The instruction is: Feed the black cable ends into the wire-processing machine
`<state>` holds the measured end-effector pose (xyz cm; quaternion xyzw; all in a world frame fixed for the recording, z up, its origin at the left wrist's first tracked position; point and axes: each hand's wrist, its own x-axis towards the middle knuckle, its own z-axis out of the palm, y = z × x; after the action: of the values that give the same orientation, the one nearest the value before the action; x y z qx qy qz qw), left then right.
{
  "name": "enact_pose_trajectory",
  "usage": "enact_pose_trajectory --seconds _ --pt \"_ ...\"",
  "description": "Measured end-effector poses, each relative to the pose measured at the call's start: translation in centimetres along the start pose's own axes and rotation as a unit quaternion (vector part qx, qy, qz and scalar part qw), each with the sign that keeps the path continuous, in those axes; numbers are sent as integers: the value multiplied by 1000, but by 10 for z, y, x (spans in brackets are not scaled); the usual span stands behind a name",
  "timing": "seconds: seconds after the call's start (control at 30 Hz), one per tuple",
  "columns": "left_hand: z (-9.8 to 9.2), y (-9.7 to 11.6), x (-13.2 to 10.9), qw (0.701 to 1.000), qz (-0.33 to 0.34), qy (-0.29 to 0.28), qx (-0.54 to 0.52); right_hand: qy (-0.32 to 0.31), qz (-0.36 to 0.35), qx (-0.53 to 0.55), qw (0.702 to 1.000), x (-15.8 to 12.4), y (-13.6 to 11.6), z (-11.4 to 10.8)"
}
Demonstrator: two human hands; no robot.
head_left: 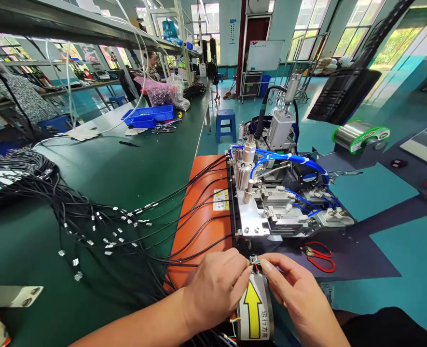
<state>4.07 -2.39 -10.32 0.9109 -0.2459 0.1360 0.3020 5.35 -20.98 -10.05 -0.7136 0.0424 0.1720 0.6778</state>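
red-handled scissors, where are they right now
The red-handled scissors lie in the head view's lower right, on the dark plate near the metal fixtures, just beyond the right hand.

"运行方向" [264, 324] and arrow [253, 311] on plate [242, 327], warning label [220, 199] on orange cover [222, 229]

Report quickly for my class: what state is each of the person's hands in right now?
Left hand: closed, apparently pinching the left side of the thin coloured wires.
Right hand: closed, pinching those wires from the right.
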Motion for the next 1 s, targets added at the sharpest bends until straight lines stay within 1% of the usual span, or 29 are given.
enact_pose_trajectory --seconds 0.23,0.33,0.53,0.63,0.73,0.8,0.9,1.0 --pt "2 -1 -1 1000 -2 -1 5 -55 21 9 998 4 8 -6" --pt "2 -1 -1 1000 -5 -4 9 -66 29 15 997 6 13 -7" --pt "0 0 2 999 2 -14 46 -55 34 -11 998 8 19 -7" --pt "-9 -1 3 998 -8 -46 40 -42 39 -20 998 9 21 -7" --pt "-21 -2 3 996 -42 -76 7 -34 43 -22 998 9 23 -6" --pt "-26 -3 3 994 -58 -88 -18 -32 43 -25 998 11 24 -6" --pt "-22 -5 4 992 -62 -90 -55 -36 40 -32 998 14 26 -9" --pt "-12 -7 4 995 -41 -68 -66 -23 28 -62 997 18 29 -15"
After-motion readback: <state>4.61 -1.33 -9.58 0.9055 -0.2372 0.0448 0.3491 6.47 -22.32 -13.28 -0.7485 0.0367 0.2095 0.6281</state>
